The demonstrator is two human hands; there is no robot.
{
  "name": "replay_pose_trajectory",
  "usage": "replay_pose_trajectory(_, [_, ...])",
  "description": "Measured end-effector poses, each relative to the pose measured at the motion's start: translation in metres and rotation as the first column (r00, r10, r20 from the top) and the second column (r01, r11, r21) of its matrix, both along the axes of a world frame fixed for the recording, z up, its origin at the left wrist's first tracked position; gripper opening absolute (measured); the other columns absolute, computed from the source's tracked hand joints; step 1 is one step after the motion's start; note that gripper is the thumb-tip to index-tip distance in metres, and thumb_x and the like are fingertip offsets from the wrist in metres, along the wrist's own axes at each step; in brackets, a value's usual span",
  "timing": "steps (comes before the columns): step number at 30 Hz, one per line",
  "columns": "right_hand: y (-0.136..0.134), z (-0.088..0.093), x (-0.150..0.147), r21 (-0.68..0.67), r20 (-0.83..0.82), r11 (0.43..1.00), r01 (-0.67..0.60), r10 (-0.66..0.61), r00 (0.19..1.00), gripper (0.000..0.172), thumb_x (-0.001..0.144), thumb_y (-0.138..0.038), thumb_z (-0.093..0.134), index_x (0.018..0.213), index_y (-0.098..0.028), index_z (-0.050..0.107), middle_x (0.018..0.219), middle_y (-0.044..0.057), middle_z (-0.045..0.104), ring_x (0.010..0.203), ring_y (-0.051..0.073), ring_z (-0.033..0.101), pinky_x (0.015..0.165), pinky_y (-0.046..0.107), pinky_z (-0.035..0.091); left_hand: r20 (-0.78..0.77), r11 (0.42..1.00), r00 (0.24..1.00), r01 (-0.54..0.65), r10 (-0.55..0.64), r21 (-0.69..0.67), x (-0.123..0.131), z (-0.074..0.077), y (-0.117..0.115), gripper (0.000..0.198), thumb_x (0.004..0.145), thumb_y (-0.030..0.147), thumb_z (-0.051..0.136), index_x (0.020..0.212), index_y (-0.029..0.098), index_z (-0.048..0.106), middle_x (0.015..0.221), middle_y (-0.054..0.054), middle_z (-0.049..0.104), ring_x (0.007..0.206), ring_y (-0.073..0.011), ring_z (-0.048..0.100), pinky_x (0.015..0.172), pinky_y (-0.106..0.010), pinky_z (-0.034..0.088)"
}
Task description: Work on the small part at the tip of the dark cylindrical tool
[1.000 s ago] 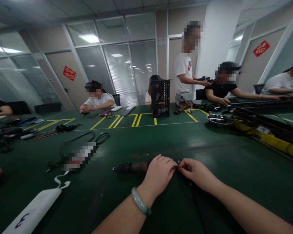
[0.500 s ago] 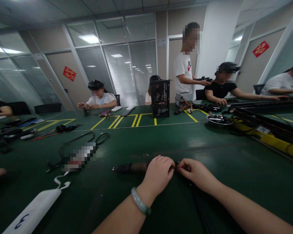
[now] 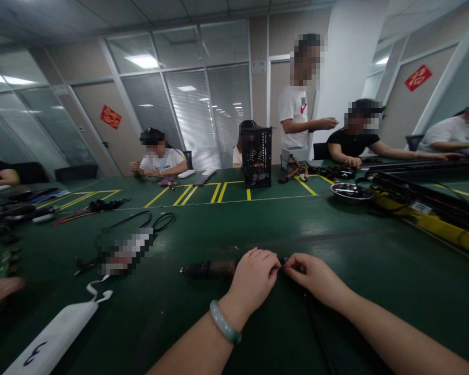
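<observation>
An electric screwdriver (image 3: 214, 268), with a black nose and a brownish body, lies on its side with its tip to the left. My left hand (image 3: 256, 268) is closed over its rear part and hides that end. Fingertips of my right hand (image 3: 310, 273) are pinched together just right of the left fingers, beside the tool's rear end. What they hold is too small and dark to make out. A black cord (image 3: 316, 325) runs from under the right hand toward the front edge.
A white power strip (image 3: 54, 333) and a cable-trailing pack (image 3: 128, 250) lie left. Another person's hand (image 3: 2, 294) is at the left edge. A black computer case (image 3: 257, 156), a metal bowl (image 3: 350, 192) and a yellow rack (image 3: 433, 213) stand farther off. Several people sit around.
My hands barely move. At the left edge the other person's hand has come further into view with a green part beside it. The standing person's dark object no longer shows.
</observation>
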State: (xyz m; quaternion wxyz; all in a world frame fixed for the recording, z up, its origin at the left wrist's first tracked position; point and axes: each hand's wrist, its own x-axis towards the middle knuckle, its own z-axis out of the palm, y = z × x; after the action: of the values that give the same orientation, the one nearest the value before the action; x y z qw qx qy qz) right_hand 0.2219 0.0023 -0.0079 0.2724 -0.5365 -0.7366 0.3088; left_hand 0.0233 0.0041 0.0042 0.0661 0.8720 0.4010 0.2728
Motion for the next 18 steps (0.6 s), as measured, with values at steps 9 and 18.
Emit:
replay_pose_trajectory(9, [0.0,-0.001,0.002,-0.03,-0.015,1.0,-0.001,0.001,1.0,0.014,0.087,-0.031,0.056,0.088,-0.021,0.066,0.08,0.0,0.068,0.069,0.015,0.061,0.059,0.023,0.042,-0.047,0.993,0.992,-0.119,0.118,-0.018,0.0,-0.004,0.003,0.014,0.085,0.028,0.066,0.094,0.022,0.056,0.093,-0.001,0.062,0.091,-0.022,0.058,0.091,-0.042,0.042])
replay_pose_trajectory(18, [-0.001,0.004,0.0,-0.034,0.005,0.999,0.008,-0.008,1.0,0.016,0.087,-0.032,0.056,0.087,-0.02,0.067,0.081,0.001,0.069,0.071,0.016,0.061,0.061,0.025,0.043,-0.064,0.996,0.995,-0.083,0.081,-0.026,-0.001,0.006,-0.004,0.013,0.085,0.018,0.057,0.097,0.021,0.058,0.095,-0.001,0.062,0.091,-0.0202,0.057,0.084,-0.036,0.045])
